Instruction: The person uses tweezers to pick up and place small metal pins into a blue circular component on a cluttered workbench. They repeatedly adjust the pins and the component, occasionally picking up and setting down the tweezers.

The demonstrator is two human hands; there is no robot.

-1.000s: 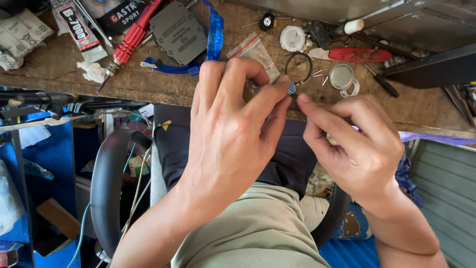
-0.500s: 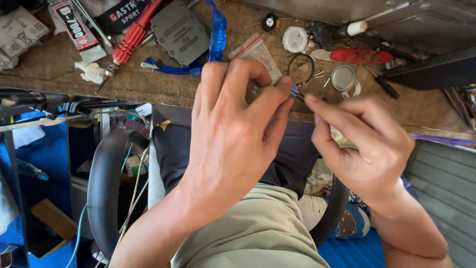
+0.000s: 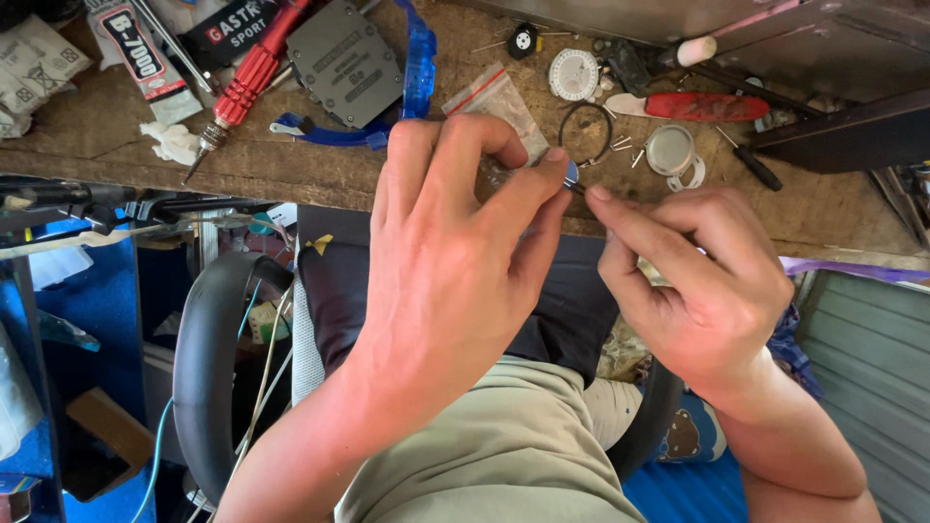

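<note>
- Nearest the camera, the person's lap in tan trousers fills the bottom; a dark ring-shaped seat rim curves around it, partly hidden by the arms.
- The left hand is raised above the lap, thumb and forefinger pinched on a tiny blue-tipped part; most of that part is hidden by the fingertips, so its shape cannot be made out.
- The right hand, just beside the part, has fingers curled with thumb and forefinger pinched; what they grip is too thin to see.
- Beyond the part lies a worn wooden bench.
- On it, past the part: a clear plastic bag, black rubber ring, small round metal case.
- Farther left of the part: red-handled screwdriver, grey plate.
- Far edge: a red-handled knife, cut partly by shadow.
</note>
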